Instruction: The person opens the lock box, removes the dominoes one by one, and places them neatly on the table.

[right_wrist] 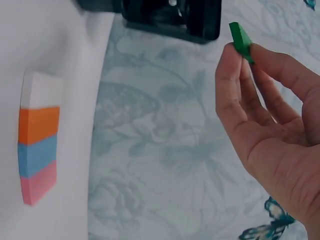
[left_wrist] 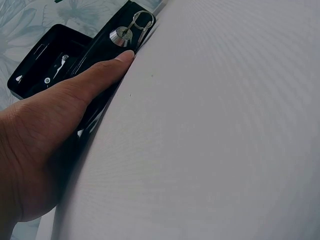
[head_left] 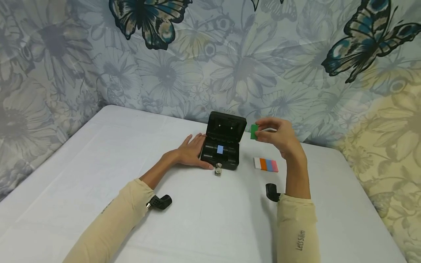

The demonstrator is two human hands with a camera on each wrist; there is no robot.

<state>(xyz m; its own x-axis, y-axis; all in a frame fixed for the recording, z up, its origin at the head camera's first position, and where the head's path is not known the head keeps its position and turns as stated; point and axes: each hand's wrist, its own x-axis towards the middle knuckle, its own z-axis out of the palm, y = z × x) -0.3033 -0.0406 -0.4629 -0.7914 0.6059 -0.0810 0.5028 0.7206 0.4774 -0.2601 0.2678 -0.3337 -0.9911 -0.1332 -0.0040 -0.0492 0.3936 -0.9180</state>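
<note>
A small black box [head_left: 223, 146] stands open on the white table [head_left: 98, 175], lid up, with a light blue block [head_left: 220, 149] inside. My left hand [head_left: 192, 151] rests flat against the box's left side, fingers straight; in the left wrist view the thumb [left_wrist: 95, 75] lies along the box [left_wrist: 45, 60]. My right hand [head_left: 277, 135] is raised to the right of the lid and pinches a green block [head_left: 254, 131] between thumb and fingers; the green block [right_wrist: 241, 40] shows at the fingertips in the right wrist view.
A row of white, orange, blue and pink blocks [head_left: 265, 164] lies on the table right of the box, with the same row [right_wrist: 39, 137] in the right wrist view. A key with a ring [head_left: 218, 169] sticks from the box's front lock [left_wrist: 124, 33]. A floral butterfly cloth [head_left: 230, 54] hangs behind.
</note>
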